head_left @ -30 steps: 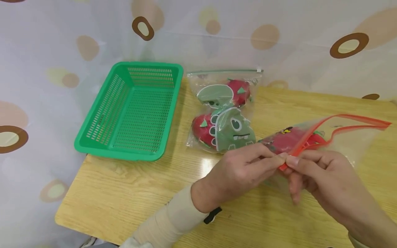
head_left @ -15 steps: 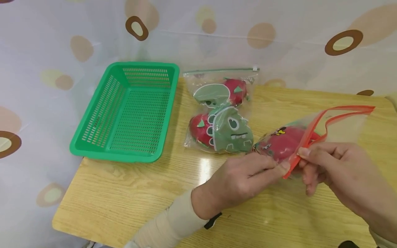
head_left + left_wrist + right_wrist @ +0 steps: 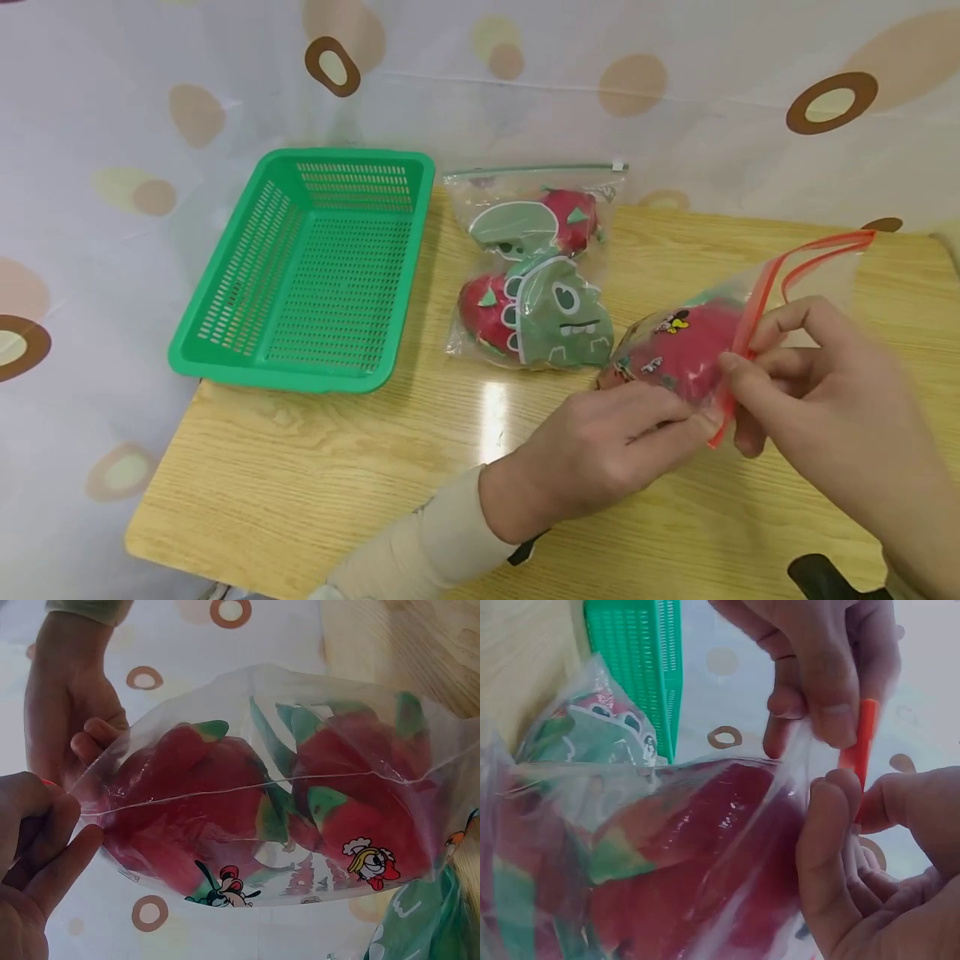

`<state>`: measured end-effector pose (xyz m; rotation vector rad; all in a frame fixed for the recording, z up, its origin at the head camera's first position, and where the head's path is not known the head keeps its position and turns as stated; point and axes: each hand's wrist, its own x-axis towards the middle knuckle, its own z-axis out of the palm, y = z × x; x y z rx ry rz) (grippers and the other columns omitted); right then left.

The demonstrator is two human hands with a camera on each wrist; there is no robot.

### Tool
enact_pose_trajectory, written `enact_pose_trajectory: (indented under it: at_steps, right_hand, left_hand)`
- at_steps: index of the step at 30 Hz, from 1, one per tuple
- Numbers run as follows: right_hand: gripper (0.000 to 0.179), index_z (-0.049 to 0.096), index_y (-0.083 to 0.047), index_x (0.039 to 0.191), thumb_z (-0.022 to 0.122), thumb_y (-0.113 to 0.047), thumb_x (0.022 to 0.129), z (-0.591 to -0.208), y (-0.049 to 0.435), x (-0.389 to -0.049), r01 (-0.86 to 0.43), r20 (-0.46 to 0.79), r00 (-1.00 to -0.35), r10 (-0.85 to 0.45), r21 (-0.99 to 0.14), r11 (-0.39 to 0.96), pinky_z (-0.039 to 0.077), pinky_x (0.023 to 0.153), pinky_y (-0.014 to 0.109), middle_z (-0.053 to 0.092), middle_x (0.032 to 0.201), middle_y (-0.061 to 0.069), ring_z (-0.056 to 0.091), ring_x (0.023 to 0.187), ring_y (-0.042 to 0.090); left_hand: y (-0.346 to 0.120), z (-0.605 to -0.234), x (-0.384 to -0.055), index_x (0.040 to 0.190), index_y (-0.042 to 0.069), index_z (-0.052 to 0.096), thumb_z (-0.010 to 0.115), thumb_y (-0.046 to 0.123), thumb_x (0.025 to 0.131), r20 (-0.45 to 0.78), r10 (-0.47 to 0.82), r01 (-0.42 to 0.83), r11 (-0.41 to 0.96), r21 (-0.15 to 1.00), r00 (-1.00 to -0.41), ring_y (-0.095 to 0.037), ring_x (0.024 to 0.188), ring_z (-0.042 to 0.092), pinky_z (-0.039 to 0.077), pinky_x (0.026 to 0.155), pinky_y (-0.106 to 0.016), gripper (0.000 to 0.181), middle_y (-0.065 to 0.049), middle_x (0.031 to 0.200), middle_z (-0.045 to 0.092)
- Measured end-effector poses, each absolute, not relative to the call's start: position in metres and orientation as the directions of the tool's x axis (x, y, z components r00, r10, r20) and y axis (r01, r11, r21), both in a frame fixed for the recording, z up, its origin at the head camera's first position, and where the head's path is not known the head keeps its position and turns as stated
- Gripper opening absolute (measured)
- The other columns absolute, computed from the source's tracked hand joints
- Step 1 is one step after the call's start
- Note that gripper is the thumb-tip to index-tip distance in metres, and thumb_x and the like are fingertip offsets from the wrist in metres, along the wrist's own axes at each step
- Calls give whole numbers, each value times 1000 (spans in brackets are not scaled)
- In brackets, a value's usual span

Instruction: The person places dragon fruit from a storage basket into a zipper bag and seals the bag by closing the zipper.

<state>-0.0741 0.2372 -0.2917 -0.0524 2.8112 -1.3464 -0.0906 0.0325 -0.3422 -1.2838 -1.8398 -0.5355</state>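
Observation:
A clear zip bag with red fruit inside [image 3: 693, 337] is held at the right of the head view. Its red zip strip [image 3: 768, 292] still gapes toward the far end. Through the plastic in the left wrist view show dragon fruits [image 3: 217, 802] with green-tipped scales. My left hand [image 3: 600, 450] pinches the near end of the strip. Just beyond, my right hand [image 3: 817, 383] pinches the strip between thumb and fingers. In the right wrist view, the strip's orange-red end [image 3: 865, 742] stands between the fingers of both hands.
Another zip bag with a green cartoon print [image 3: 562, 312] lies flat at the table's back, holding two dragon fruits, its green slider strip [image 3: 536, 169] along the top. Left of it stands a green plastic basket [image 3: 300, 379]. A patterned curtain [image 3: 480, 100] hangs behind the wooden table [image 3: 315, 467].
The right hand has moved up along the red strip, away from the left hand, and the bag's gaping mouth has narrowed. The left hand keeps its pinch, shifted slightly right and nearer.

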Motion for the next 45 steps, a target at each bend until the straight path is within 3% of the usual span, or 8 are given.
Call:
enact_pose_trajectory:
  at_steps: [13,17,21,30,36,38,42,45]
  right_hand:
    - [14,52,-17,95,64,-11,91,-282,252,-93,-8,-29,-999,-35,-653,757,33,41,27,59,51,-3,50,39,15]
    - [15,55,-22,92,64,-11,89,-277,252,-96,-70,16,-997,-75,-597,800,32,42,25,56,50,-7,48,41,9]
    - [19,61,-26,90,69,-9,89,-279,254,-95,-211,104,-977,-184,-547,810,31,43,21,52,50,-12,46,43,3]
    - [38,67,-21,104,82,-1,75,-283,268,-100,-546,214,-838,-503,-296,784,33,52,10,54,69,-21,43,57,-7]
    - [29,65,-12,100,78,1,78,-282,251,-103,-650,349,-752,-559,-253,717,35,52,9,57,74,-13,40,58,-6]
    - [12,65,-10,101,71,-15,91,-282,246,-105,-681,391,-720,-573,-238,693,36,51,10,59,76,-11,41,58,-5]
    - [46,68,-8,100,42,-46,104,-285,239,-109,-746,479,-634,-607,-171,643,37,48,15,66,80,-5,45,55,0]
    - [55,70,-7,96,35,-48,106,-285,236,-111,-767,539,-571,-619,-82,636,42,46,24,69,79,2,52,53,11]
  left_hand:
    - [36,-340,-86,105,16,75,57,11,99,791,584,912,402,-86,-183,0,84,63,49,85,-8,19,7,94,70]
    - [36,-338,-87,103,16,75,56,11,99,796,571,904,421,-76,-200,1,83,62,49,84,-8,20,7,92,69]
    - [35,-337,-87,100,17,77,61,15,96,790,548,913,406,37,-276,1,82,62,47,85,-5,18,6,90,70]
    - [22,-332,-98,101,7,75,67,10,91,756,410,848,385,363,-510,-3,70,55,42,73,0,14,0,83,65]
    - [21,-330,-105,102,10,72,70,20,92,659,364,749,410,521,-658,-4,80,54,41,78,-5,15,3,90,64]
    - [24,-328,-108,104,13,73,72,27,91,629,380,732,429,530,-678,-5,88,54,40,83,-8,20,5,96,66]
    - [27,-327,-113,103,15,77,74,29,89,626,385,732,428,530,-678,-4,92,57,41,86,-7,20,6,95,71]
    - [26,-328,-115,98,14,79,72,25,91,645,379,744,432,510,-663,-3,84,57,43,80,-5,15,6,88,72]
